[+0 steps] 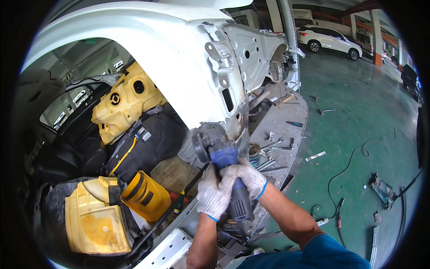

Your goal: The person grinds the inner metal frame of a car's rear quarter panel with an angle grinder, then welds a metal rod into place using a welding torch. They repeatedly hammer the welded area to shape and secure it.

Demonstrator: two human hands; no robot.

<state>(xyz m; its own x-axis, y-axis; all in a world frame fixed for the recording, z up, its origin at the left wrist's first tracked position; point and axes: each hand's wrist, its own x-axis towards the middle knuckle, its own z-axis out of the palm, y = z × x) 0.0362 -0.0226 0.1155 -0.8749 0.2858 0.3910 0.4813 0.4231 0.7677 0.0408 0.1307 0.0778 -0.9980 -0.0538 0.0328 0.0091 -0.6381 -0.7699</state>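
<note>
A blue angle grinder [240, 201] is gripped between both my gloved hands. My left hand [210, 190], in a white knit glove, closes on its near side, just behind the disc [200, 145]. My right hand [247, 175], also gloved, wraps over the middle of the body from the right. The grinder's head lies against or very close to the bottom of the white car body pillar [210, 101], where the paint is bared to grey metal. I cannot tell whether the disc touches it.
Inside the car shell are yellow foam pieces [96, 222], a yellow welding mask [148, 197] and black seats. A grey platform [280, 130] at right carries loose tools and a can [254, 150]. Cables, a jack-like tool [383, 190] and metal pieces lie on the green floor [345, 134].
</note>
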